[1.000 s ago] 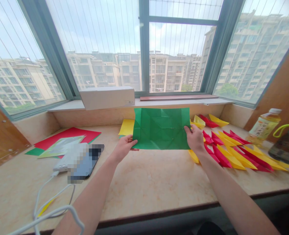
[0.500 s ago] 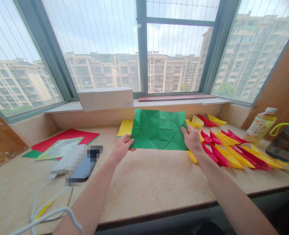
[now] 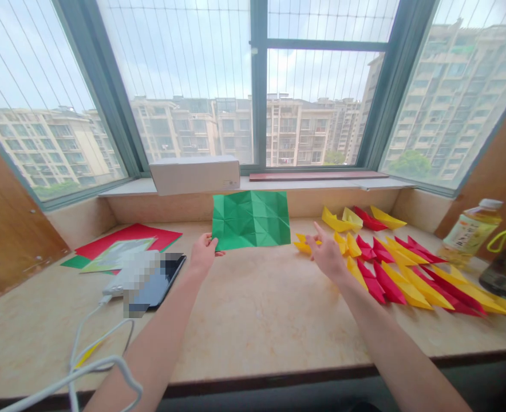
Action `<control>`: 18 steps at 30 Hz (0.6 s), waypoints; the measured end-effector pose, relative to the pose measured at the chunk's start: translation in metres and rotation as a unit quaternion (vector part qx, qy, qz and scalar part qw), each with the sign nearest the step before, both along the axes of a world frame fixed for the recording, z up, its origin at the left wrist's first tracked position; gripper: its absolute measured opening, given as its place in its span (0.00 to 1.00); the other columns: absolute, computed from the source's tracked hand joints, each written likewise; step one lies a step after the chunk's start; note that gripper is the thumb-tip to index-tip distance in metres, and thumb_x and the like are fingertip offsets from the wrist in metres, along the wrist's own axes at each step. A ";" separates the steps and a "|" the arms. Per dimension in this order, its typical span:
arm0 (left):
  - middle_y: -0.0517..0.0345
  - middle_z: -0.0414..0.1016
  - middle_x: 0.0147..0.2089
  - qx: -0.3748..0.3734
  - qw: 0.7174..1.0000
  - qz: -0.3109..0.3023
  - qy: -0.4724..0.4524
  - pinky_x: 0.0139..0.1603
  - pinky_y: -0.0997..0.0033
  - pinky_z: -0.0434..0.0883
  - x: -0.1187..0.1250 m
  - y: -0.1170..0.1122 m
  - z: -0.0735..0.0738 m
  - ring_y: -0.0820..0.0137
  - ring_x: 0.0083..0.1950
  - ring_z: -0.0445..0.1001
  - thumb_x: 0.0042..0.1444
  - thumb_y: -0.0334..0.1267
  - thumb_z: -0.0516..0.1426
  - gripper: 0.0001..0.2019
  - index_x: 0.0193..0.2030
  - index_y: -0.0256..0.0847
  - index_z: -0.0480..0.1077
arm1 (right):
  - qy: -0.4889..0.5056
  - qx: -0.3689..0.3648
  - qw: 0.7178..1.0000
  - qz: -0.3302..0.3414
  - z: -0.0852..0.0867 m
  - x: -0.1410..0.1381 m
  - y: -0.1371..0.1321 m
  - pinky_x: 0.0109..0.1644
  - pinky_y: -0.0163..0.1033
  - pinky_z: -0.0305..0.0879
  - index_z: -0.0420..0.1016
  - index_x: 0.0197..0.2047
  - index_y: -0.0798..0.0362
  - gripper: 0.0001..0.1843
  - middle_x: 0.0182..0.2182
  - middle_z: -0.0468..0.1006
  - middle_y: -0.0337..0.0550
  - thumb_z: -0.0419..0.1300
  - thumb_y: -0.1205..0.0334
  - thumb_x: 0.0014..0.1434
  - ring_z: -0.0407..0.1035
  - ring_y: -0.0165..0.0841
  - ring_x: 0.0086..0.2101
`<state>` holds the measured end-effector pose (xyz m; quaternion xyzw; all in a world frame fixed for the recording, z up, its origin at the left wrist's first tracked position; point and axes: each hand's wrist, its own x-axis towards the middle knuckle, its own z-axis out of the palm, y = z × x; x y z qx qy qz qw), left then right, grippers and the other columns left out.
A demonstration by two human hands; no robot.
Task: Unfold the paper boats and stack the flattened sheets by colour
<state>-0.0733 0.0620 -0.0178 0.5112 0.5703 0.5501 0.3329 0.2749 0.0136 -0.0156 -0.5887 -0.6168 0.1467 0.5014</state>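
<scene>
In the head view, a creased green sheet [image 3: 253, 220] is gripped near its lower left corner by the fingers of the left hand [image 3: 204, 252], the thumb being laid over its front. The sheet is spread out to the right of those fingers, and its far edge is left free. Whether its lower edge is touching the worktop [image 3: 253, 320] cannot be told.

Nothing is gripped by the right hand [image 3: 328, 254]; its fingers are parted, with the index finger extended. A yellow paper boat [image 3: 301, 246] is seen just beside them, though contact cannot be made out. To the right of these fingers, rows of red and yellow boats [image 3: 390, 281] are set out, and beyond those a bottle of yellow drink [image 3: 471, 232] is placed beside a dark bottle [image 3: 504, 272].

To the left of the left fingers, a phone [image 3: 172, 279], a white power bank [image 3: 137, 269] and red paper [image 3: 165, 232] are laid. Beyond the same fingers, a white box [image 3: 195, 176] is rested on the windowsill [image 3: 126, 187].
</scene>
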 end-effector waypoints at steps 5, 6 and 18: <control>0.47 0.78 0.38 -0.052 0.992 0.059 0.094 0.33 0.68 0.77 -0.017 0.029 0.010 0.68 0.28 0.80 0.59 0.37 0.57 0.10 0.45 0.34 0.67 | -0.038 0.016 0.999 0.029 -0.001 -0.008 -0.004 0.30 0.37 0.65 0.64 0.65 0.54 0.29 0.37 0.81 0.45 0.49 0.50 0.66 0.71 0.31 0.21; 0.44 0.78 0.40 -0.060 0.988 0.074 0.122 0.36 0.65 0.77 -0.017 0.034 0.013 0.64 0.31 0.81 0.58 0.37 0.58 0.12 0.46 0.33 0.68 | -0.049 0.021 0.998 0.029 -0.001 -0.009 -0.004 0.31 0.36 0.65 0.65 0.65 0.54 0.28 0.37 0.81 0.45 0.48 0.51 0.66 0.72 0.31 0.23; 0.43 0.52 0.73 -0.056 0.776 -0.086 0.622 0.68 0.43 0.53 0.059 0.066 0.014 0.50 0.73 0.52 0.66 0.55 0.38 0.31 0.68 0.43 0.60 | -0.117 0.039 0.992 0.039 0.008 -0.019 -0.011 0.44 0.39 0.67 0.71 0.60 0.50 0.21 0.40 0.82 0.45 0.50 0.55 0.67 0.77 0.39 0.40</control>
